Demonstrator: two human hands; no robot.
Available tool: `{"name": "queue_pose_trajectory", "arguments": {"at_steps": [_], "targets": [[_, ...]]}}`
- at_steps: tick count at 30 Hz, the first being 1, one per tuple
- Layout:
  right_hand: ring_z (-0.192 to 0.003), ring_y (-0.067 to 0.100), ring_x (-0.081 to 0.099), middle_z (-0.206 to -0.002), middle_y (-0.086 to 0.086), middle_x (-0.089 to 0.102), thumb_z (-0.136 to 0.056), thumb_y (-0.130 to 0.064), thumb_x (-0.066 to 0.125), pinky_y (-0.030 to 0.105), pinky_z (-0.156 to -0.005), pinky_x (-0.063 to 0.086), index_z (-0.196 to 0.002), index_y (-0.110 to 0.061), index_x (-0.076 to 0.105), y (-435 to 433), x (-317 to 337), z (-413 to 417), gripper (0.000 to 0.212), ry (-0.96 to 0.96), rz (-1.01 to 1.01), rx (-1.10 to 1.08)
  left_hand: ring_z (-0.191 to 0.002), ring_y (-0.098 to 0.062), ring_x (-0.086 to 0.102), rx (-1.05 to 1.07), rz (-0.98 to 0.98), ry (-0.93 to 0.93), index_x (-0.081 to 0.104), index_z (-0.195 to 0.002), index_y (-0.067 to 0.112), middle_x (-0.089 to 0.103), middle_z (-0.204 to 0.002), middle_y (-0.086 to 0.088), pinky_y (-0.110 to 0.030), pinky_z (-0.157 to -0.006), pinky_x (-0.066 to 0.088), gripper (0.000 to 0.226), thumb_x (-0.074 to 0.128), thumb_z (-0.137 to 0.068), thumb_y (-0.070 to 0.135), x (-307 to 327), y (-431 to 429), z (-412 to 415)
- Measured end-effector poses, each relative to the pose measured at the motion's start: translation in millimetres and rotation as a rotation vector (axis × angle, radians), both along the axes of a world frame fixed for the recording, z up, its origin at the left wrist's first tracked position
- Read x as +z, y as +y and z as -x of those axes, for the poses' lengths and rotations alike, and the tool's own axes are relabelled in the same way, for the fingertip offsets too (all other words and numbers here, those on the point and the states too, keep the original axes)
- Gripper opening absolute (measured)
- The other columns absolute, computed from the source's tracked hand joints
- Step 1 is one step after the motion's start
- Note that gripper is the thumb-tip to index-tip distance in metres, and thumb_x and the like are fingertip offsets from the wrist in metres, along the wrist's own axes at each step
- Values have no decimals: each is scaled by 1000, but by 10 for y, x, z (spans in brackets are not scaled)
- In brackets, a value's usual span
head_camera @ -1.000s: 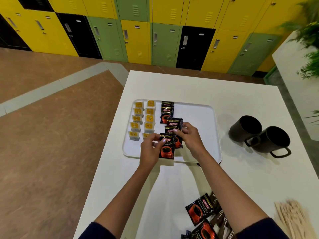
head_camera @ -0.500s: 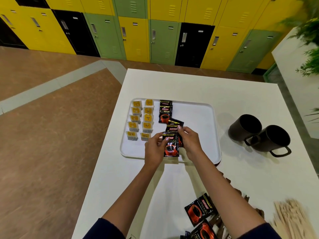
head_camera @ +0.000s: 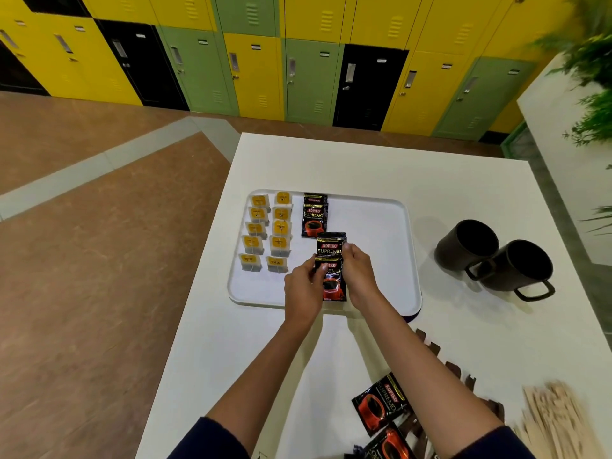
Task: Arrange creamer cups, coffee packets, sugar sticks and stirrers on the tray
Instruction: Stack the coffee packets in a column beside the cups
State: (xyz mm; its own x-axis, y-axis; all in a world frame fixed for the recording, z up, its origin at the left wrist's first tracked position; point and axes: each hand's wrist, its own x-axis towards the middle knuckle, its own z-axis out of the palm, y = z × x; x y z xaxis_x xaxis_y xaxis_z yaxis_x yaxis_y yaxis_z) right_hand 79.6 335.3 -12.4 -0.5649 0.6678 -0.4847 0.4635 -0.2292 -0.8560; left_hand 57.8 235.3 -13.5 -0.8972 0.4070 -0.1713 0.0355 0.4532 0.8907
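A white tray (head_camera: 381,246) lies on the white table (head_camera: 397,167). Two columns of yellow-labelled tea bags (head_camera: 270,231) fill its left side. Black coffee packets (head_camera: 314,215) form a column beside them. My left hand (head_camera: 303,288) and my right hand (head_camera: 359,274) pinch the nearest coffee packet (head_camera: 333,286) from either side, near the tray's front rim; it overlaps another packet (head_camera: 329,245) just behind. Loose coffee packets (head_camera: 381,405) lie at the table's near edge, with wooden stirrers (head_camera: 556,422) at the bottom right.
Two dark mugs (head_camera: 493,256) stand right of the tray, touching each other. Small brown sachets (head_camera: 443,356) show along my right forearm. The table's left edge drops to a brown floor. Coloured lockers line the far wall; a plant sits at the right.
Both hands have straightened the front coffee packet and shifted it slightly right, so that it lines up under the packet behind it.
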Motion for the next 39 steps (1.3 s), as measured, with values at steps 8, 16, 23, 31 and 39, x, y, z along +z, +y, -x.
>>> {"name": "queue_pose_trajectory", "arguments": {"at_steps": [8, 16, 23, 31, 39], "targets": [[-102, 22, 62, -112, 9, 64, -104, -24, 26, 35, -90, 49, -119, -12, 55, -26, 50, -59, 35, -24, -33, 191, -83, -20, 67, 84, -64, -13, 60, -123, 14, 71, -98, -7, -27, -73, 53, 29, 51, -96, 18, 66, 68, 31], [-101, 25, 65, -111, 15, 67, -102, -14, 35, 38, -92, 48, -117, -9, 59, 57, 88, -31, 29, 33, -35, 265, -90, -18, 66, 27, -7, 25, 50, -134, 18, 69, -105, -7, -24, -72, 50, 36, 41, -100, 23, 0, 54, 75], [-101, 24, 65, -114, 13, 64, -100, -17, 40, 36, -87, 51, -120, -11, 58, 87, 50, 10, 27, 30, -131, 310, -91, -18, 66, 29, 37, 29, 42, -140, 27, 68, -108, -2, -29, -77, 53, 40, 36, -101, 28, -60, 12, 112], [-87, 16, 64, -101, 6, 63, -97, -11, 47, 21, -73, 52, -119, -10, 60, 148, 34, -89, 25, 91, -108, 240, -88, -12, 65, 91, -85, 29, 61, -114, 12, 66, -95, 4, -25, -73, 54, 34, 38, -100, 34, 28, 67, 141], [-85, 13, 64, -99, 4, 66, -98, -17, 49, 19, -73, 51, -110, -9, 60, 178, 30, -156, 19, 111, -34, 257, -77, -12, 58, 178, -87, -51, 58, -103, 4, 61, -88, -2, -12, -55, 41, 26, 45, -98, 26, 68, 220, 286]]}}
